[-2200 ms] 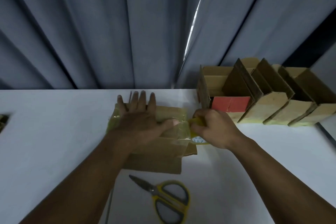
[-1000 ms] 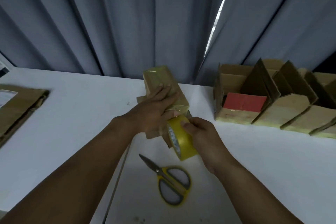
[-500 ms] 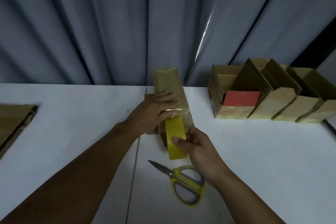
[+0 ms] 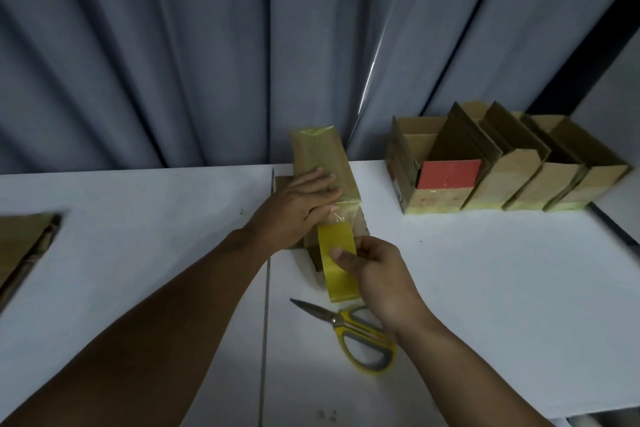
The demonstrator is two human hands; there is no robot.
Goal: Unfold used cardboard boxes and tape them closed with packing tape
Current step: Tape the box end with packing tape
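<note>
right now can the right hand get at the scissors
Probably not freely: the right hand grips the tape roll, its tape strung to the box under the left hand. The scissors lie uncovered just beneath its wrist, so reach looks easy once the roll is set down.

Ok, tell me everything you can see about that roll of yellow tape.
The roll of tape is glossy yellow packing tape, seen edge-on with its broad outer band facing the camera. The right hand grips it, thumb on the band, between the cardboard box and the scissors. A shiny, clear-looking strip runs from its top to the box's near end, where the left hand presses it down.
</note>
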